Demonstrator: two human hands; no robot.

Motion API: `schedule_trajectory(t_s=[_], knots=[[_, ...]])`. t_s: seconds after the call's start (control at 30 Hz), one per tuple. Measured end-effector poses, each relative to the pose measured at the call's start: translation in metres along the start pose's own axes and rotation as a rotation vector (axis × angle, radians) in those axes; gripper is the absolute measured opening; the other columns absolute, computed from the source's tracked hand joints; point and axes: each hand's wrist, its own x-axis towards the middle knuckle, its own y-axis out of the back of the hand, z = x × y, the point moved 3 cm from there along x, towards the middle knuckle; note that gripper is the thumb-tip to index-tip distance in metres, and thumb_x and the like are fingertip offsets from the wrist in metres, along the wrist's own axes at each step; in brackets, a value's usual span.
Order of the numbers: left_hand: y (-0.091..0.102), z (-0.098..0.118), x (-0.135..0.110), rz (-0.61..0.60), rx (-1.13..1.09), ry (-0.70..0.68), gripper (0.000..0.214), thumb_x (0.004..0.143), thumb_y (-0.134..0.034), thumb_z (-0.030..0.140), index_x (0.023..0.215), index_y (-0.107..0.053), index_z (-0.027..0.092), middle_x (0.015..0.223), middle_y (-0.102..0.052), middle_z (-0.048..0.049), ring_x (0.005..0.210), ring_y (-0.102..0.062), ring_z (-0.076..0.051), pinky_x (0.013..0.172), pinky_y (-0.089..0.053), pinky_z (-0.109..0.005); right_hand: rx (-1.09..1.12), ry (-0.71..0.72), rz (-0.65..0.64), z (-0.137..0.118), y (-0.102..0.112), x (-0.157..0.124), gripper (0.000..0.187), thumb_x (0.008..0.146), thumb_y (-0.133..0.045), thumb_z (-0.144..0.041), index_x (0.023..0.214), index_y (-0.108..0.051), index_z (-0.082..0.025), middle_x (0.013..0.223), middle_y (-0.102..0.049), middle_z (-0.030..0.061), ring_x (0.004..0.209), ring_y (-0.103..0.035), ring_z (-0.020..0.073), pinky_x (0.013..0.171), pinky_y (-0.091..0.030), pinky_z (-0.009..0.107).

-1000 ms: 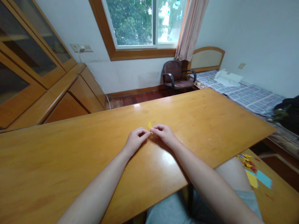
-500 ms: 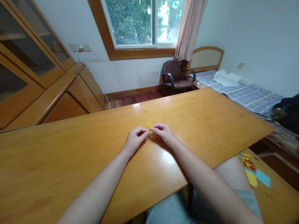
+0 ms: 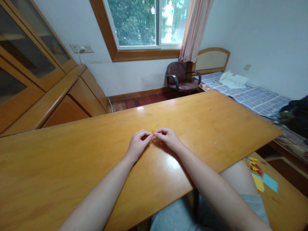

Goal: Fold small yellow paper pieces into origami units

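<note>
A small folded piece of yellow paper (image 3: pixel 153 128) stands up between my two hands at the middle of a long wooden table (image 3: pixel 72 154). My left hand (image 3: pixel 138 144) pinches its left side with curled fingers. My right hand (image 3: pixel 167 138) pinches its right side, fingers bent and pressed together. Both wrists rest on the table top. Most of the paper is hidden behind my fingertips.
A low wooden stool (image 3: pixel 284 199) at my right knee carries yellow and blue paper squares (image 3: pixel 264 183) and a pile of small folded pieces (image 3: pixel 252 163). Beyond the table are a brown armchair (image 3: pixel 180 77), a bed (image 3: pixel 252 96) and wooden cabinets (image 3: pixel 36 80) at left.
Both hands stay pinched on the yellow paper at the same spot; the paper sits slightly lower between the fingertips. The view has shifted a little.
</note>
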Motion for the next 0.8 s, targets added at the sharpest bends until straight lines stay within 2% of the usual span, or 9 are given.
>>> schedule_trajectory(t_s=[0.2,0.5,0.8], knots=[[-0.0007,0.0020,0.0003,0.011,0.005,-0.052,0.017,0.081,-0.067,0.035,0.075,-0.069,0.020,0.076,-0.066,-0.0015,0.072,-0.060,-0.015,0.068,-0.045,-0.026,-0.015,0.017,0.004,0.0014,0.0005,0.0007,0.034,0.070,-0.076,-0.048,0.077,-0.070,-0.015,0.058,-0.055,-0.0036,0.052,-0.043,0.0086,0.052,-0.031,0.024],[-0.0020,-0.0007,0.0011,-0.034,0.050,-0.065,0.018,0.082,-0.067,0.037,0.075,-0.070,0.021,0.077,-0.068,-0.0017,0.075,-0.061,-0.017,0.071,-0.046,-0.028,-0.007,0.013,0.018,-0.0010,0.0008,0.0000,0.032,0.070,-0.075,-0.047,0.076,-0.069,-0.016,0.057,-0.055,-0.0033,0.052,-0.045,0.0094,0.051,-0.033,0.023],[-0.0019,0.0004,0.0012,-0.047,0.061,-0.088,0.018,0.083,-0.064,0.034,0.073,-0.070,0.020,0.074,-0.066,-0.0016,0.073,-0.060,-0.016,0.071,-0.045,-0.028,0.042,-0.029,-0.020,-0.0027,-0.0011,-0.0006,0.037,0.066,-0.078,-0.049,0.079,-0.067,-0.016,0.058,-0.054,-0.0047,0.049,-0.047,0.0083,0.048,-0.038,0.022]])
